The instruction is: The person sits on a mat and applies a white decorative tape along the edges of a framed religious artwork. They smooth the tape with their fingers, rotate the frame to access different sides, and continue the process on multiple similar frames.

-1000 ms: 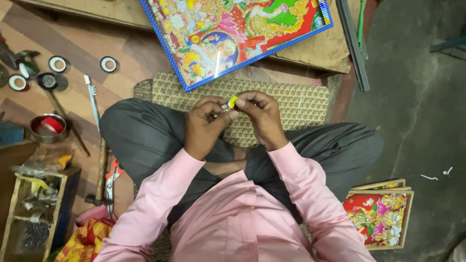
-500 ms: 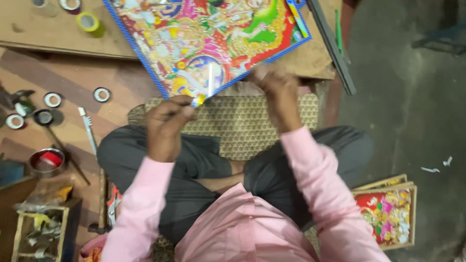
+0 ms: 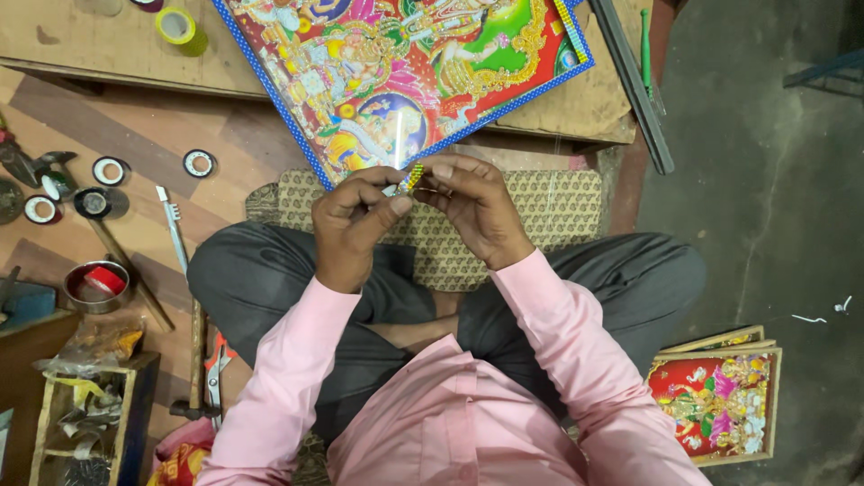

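Both grips pinch a small yellow-green strip (image 3: 412,177) between them, just below the blue-bordered picture (image 3: 405,72); left hand (image 3: 355,220) and right hand (image 3: 477,205), spread apart a moment ago, now meet fingertip to fingertip above the woven mat (image 3: 540,207)

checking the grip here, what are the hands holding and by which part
Both hands, left hand and right hand, pinch a small yellow-green decorative strip between their fingertips, one at each end.
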A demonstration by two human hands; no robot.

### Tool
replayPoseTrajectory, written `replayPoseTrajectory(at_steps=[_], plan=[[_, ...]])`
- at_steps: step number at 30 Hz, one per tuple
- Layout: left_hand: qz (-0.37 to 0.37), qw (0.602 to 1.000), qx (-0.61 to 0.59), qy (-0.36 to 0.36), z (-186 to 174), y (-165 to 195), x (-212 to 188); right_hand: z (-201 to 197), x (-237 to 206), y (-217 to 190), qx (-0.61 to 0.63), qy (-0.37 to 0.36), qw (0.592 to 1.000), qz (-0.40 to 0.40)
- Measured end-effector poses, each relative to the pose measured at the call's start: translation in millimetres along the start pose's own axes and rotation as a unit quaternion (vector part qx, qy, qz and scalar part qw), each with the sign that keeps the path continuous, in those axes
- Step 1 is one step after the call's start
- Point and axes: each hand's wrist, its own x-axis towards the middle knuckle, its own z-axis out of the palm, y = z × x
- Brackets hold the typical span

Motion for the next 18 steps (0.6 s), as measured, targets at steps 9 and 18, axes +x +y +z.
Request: replayPoseTrajectory(at_steps=[9, 18], plan=[[-0.029, 1.0, -0.011, -0.005, 0.8, -6.9, -0.3, -6.2, 0.9, 4.9, -0.036, 0.005, 0.999, -0.012], [-0.004, 0.986, 0.169, 0.011, -8.1, 2.5, 0.7, -26.7, 16.6, 8.1, -0.163, 0.108, 0.972, -0.132]])
